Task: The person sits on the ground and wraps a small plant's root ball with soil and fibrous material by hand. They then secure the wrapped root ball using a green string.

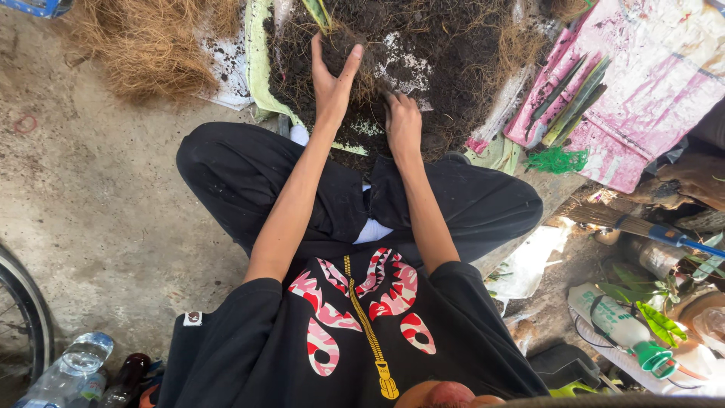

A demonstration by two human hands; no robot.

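Pink printed sack [664, 83] at the soil heap's [453, 53] right edge | left hand [332, 75] spread, fingers pointing away | right hand [402, 121] curled, pressed into soil

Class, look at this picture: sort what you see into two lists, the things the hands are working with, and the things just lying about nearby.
In use:
left hand, open, in the dark soil
right hand, pressed into the soil
brown fibre mixed into the soil
sheet under the soil

Lying about:
loose fibre pile
cut green leaves
broom
plastic bottle
bicycle wheel
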